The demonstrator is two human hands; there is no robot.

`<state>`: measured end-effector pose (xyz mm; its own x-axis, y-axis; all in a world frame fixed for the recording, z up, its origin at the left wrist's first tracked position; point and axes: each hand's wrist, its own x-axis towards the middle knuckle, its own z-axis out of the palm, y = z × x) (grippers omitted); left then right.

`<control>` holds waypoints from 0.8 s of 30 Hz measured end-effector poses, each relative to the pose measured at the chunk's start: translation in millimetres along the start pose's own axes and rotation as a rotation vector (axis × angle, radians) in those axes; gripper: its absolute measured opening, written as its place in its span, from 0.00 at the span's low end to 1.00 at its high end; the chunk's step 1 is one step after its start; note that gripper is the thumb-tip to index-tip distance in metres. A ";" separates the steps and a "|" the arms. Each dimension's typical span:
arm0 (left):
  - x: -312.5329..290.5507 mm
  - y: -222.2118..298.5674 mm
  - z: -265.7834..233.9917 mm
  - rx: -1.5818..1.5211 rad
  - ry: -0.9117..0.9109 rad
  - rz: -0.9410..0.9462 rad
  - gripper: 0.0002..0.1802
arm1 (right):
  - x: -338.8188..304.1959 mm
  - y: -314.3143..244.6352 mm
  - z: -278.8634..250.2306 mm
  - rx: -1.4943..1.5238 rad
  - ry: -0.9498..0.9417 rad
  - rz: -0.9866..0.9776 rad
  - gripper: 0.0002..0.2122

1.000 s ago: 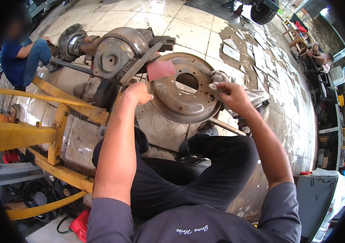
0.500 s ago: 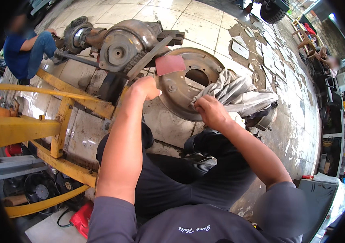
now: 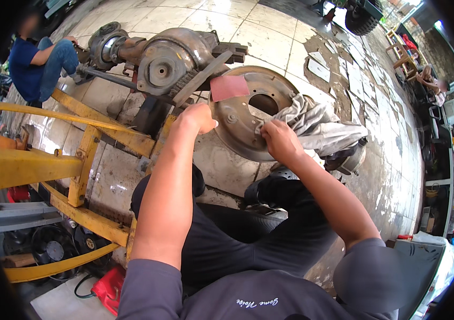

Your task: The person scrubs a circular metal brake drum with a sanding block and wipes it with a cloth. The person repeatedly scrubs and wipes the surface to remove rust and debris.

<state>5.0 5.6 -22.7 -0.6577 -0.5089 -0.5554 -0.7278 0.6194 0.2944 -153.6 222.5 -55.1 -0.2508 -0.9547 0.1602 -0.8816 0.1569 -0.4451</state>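
In front of me stands a round, brownish metal brake backing plate (image 3: 237,136) with a large off-centre hole. My left hand (image 3: 198,118) is closed at its left rim, thumb toward the plate and the other fingers mostly hidden. Against the plate's lower right face, my right hand (image 3: 280,140) pinches the corner of a crumpled grey-white cloth (image 3: 323,128). That cloth drapes over the plate's right edge and a dark metal part (image 3: 351,160). A red sheet that looks like sandpaper (image 3: 229,87) rests on the plate's upper left.
A rusty axle housing (image 3: 165,61) lies just beyond the plate, near a yellow steel frame (image 3: 35,169) on my left. Another person (image 3: 37,64) sits at the far left. Broken tiles (image 3: 320,69) cover the floor at the right; a red tool (image 3: 110,288) lies lower left.
My right hand has shifted slightly away from me across the plate with the cloth corner. My left hand stays at the rim. The whole view has moved a little.
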 end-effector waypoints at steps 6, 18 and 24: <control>-4.3 -4.4 2.7 -0.007 0.076 0.035 0.25 | 40.3 14.5 -5.8 -0.166 0.035 0.156 0.05; -5.9 2.7 -5.1 -0.007 -0.001 -0.002 0.26 | 42.0 13.4 -21.6 -0.353 -0.044 0.126 0.08; -6.9 0.4 -4.7 -0.013 0.000 0.013 0.27 | 62.5 54.1 -135.5 -0.091 0.253 0.393 0.11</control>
<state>8.3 6.5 -15.1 -0.6669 -0.5009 -0.5517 -0.7218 0.6180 0.3115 -271.0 205.7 50.2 -0.6522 -0.7284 0.2098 -0.7288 0.5263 -0.4381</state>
